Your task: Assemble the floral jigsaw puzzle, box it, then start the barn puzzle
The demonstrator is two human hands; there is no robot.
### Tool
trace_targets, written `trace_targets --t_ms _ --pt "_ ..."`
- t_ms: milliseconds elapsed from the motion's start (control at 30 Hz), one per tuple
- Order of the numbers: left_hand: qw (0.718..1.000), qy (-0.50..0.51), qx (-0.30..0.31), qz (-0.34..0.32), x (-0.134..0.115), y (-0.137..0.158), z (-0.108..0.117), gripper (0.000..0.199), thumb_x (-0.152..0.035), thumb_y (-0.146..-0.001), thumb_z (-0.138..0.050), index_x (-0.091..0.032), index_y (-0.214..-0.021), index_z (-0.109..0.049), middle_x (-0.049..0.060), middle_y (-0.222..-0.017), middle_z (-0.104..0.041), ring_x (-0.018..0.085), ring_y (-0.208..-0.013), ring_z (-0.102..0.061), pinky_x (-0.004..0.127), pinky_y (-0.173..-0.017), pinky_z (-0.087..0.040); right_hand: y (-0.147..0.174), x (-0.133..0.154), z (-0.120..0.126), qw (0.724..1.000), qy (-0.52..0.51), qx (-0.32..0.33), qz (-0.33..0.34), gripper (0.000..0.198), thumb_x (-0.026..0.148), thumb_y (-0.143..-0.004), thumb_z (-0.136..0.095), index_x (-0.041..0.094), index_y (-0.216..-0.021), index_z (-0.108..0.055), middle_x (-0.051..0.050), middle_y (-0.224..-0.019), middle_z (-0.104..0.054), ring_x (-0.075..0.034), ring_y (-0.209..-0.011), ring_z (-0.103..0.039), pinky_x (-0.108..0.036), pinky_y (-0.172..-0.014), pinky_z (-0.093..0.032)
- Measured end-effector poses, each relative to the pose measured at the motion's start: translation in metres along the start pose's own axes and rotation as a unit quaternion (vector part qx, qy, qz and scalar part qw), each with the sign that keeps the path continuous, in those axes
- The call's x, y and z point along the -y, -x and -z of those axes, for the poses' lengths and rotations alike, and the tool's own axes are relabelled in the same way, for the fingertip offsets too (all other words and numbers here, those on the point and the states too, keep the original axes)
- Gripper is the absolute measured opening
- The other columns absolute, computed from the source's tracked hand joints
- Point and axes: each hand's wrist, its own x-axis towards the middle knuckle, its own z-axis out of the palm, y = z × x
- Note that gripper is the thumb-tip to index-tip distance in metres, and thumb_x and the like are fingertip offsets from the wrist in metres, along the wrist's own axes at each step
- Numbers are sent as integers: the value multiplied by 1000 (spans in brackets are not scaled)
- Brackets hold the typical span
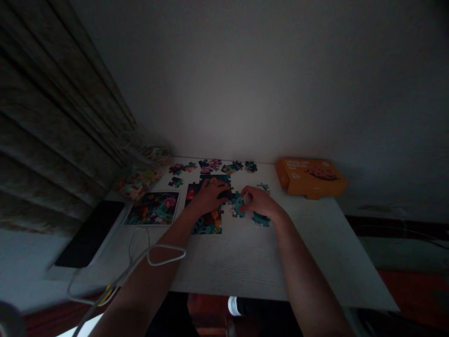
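Observation:
A partly joined jigsaw puzzle [206,228] in dark blue, orange and teal lies on the white table. My left hand [210,195] rests on its upper part, palm down with fingers spread. Just right of it, my right hand [261,202] is closed, thumb and fingers bent around the edge of a teal puzzle piece [238,205]. That piece lies close to the joined part's right side; whether they interlock I cannot tell. Beneath and beside the right hand are more teal pieces [261,220], partly hidden. The picture is dim, so fingertip contact is hard to see.
Loose puzzle pieces [210,164] lie along the back edge. A picture card [152,208] and a black phone-like slab [90,233] are at left, with a white cable [164,247] looping over my left forearm. An orange puzzle box [312,178] stands back right. Curtains [52,117] hang left.

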Motion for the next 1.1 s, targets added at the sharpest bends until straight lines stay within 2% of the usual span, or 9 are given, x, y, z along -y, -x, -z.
trace_targets --t_ms 100,233,400,533,633,767,900,1100 --pt "998 -2 18 -55 -21 2 -7 37 -36 -95 -65 -30 -131 -67 8 -152 -55 27 -143 -48 52 -126 -17 -2 -2 -2 1000 6 -4 0 41 32 -67 -87 23 -100 -66 0 -79 -61 -19 -74 -56 -28 -63 -35" --pt "997 -5 37 -68 -38 7 -14 35 -35 -90 -72 -33 -125 -71 6 -149 -58 29 -140 -50 51 -124 -24 -1 -3 0 1000 -5 -9 -8 35 31 -67 -85 22 -95 -67 1 -77 -61 -19 -72 -57 -28 -62 -35" --pt "998 34 27 -56 -41 7 -14 35 -32 -84 -77 -32 -119 -74 7 -147 -60 33 -140 -51 53 -123 -26 17 -18 22 997 -46 27 -56 29 29 -60 -88 22 -80 -68 0 -75 -63 -18 -70 -58 -28 -62 -38" --pt "997 20 51 -61 -43 6 -11 34 -32 -83 -78 -29 -117 -74 9 -147 -59 37 -142 -48 56 -122 -27 41 -31 36 990 -15 89 -107 40 32 -54 -90 23 -87 -71 -1 -80 -66 -21 -74 -61 -28 -63 -40" --pt "997 31 46 -61 -43 6 -12 33 -32 -82 -79 -29 -115 -75 10 -147 -59 38 -142 -47 58 -121 -27 47 -31 32 988 29 96 -119 47 26 -52 -90 23 -95 -70 -4 -91 -68 -22 -81 -63 -28 -66 -42" --pt "996 71 25 -55 -43 6 -13 30 -30 -80 -81 -32 -109 -77 6 -143 -62 38 -139 -50 57 -122 -26 40 -25 21 984 73 99 -129 50 20 -50 -91 22 -95 -69 -7 -100 -68 -23 -87 -64 -28 -70 -43" --pt "997 9 59 -57 -44 6 -8 36 -32 -83 -78 -32 -118 -75 6 -151 -57 37 -143 -46 57 -122 -27 36 -20 19 986 88 83 -113 40 21 -54 -90 22 -88 -69 -7 -100 -67 -22 -85 -62 -28 -69 -43" --pt "982 -110 140 -68 -48 8 5 47 -41 -93 -66 -34 -139 -61 5 -164 -41 30 -151 -36 55 -122 -26 35 -15 24 986 93 93 -107 32 23 -58 -88 20 -83 -68 -4 -94 -66 -19 -82 -61 -26 -69 -43"
